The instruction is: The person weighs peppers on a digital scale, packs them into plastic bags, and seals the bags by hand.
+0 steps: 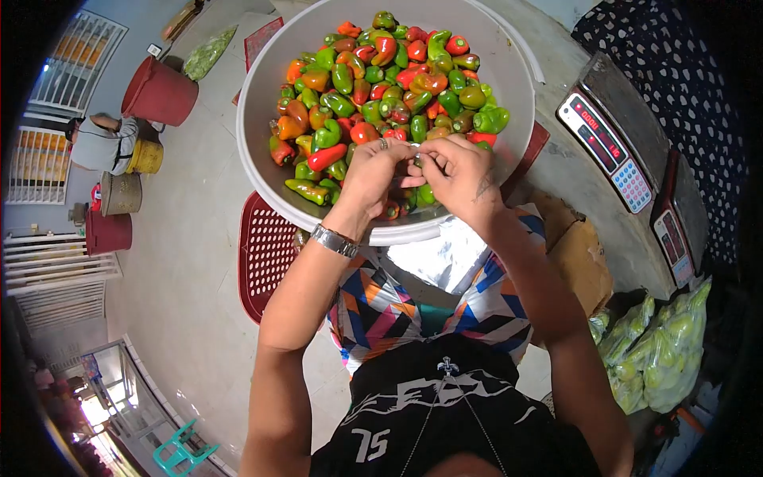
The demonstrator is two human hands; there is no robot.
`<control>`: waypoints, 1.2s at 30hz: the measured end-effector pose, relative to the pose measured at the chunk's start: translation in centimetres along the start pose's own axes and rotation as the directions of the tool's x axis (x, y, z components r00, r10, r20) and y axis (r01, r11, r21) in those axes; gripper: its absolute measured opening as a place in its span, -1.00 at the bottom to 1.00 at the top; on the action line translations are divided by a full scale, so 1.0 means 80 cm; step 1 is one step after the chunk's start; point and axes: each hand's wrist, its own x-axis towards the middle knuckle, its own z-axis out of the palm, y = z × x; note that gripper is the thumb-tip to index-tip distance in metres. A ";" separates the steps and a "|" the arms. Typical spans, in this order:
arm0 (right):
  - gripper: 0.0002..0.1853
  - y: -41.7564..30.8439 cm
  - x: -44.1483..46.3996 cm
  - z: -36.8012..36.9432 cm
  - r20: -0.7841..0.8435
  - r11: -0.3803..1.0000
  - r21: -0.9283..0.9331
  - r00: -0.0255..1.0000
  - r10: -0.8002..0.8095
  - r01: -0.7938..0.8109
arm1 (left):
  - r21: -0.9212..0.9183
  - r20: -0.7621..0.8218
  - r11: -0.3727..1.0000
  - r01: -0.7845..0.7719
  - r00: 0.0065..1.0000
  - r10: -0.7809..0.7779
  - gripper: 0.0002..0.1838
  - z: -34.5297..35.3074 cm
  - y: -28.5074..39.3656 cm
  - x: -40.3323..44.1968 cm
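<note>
My left hand (370,176), with a metal watch on its wrist, and my right hand (462,173) meet over the near side of a large grey-white tub (248,159). Fingers of both hands are closed and pinched together at a small pale bit that I cannot make out. The tub is filled with red, green and orange peppers (389,75), several of them just behind and below my fingers. A shiny, pale, crumpled sheet (445,253) lies across my lap under the tub's near rim.
Dark red perforated plastic (266,254) shows left of the tub. Two digital scales (604,147) stand at the right, above bags of green produce (656,350). Farther left are a red tub (159,91), a person (103,143) bending over buckets, and a teal stool (183,449).
</note>
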 end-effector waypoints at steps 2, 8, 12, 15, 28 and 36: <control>-0.87 0.003 0.004 -0.003 0.014 1.000 0.021 1.000 -0.001 0.001 | 0.036 0.018 0.999 0.000 1.000 0.000 -0.88 0.002 0.002 -0.002; -0.87 0.025 0.011 -0.015 0.033 0.995 -0.074 0.997 -0.070 0.072 | 0.166 0.087 0.986 -0.021 0.996 0.007 -0.89 0.001 0.005 0.000; -0.82 0.028 0.013 -0.029 0.111 0.932 -0.202 0.952 -0.284 0.301 | 0.224 0.077 0.974 -0.016 0.997 -0.002 -0.91 0.005 0.011 0.002; -0.76 0.034 0.014 -0.031 0.114 0.819 -0.298 0.870 -0.479 0.490 | 0.261 0.066 0.965 -0.039 0.998 0.023 -0.92 0.011 0.013 0.005; -0.82 0.014 0.048 -0.068 0.612 0.401 -0.520 0.656 -0.441 0.754 | 0.396 0.038 0.918 0.029 0.998 -0.048 -0.89 0.029 0.027 0.008; -0.61 0.019 0.060 -0.058 0.657 0.322 -0.530 0.620 -0.429 0.784 | 0.204 0.076 0.965 0.165 0.980 -0.184 -0.92 0.015 0.022 0.022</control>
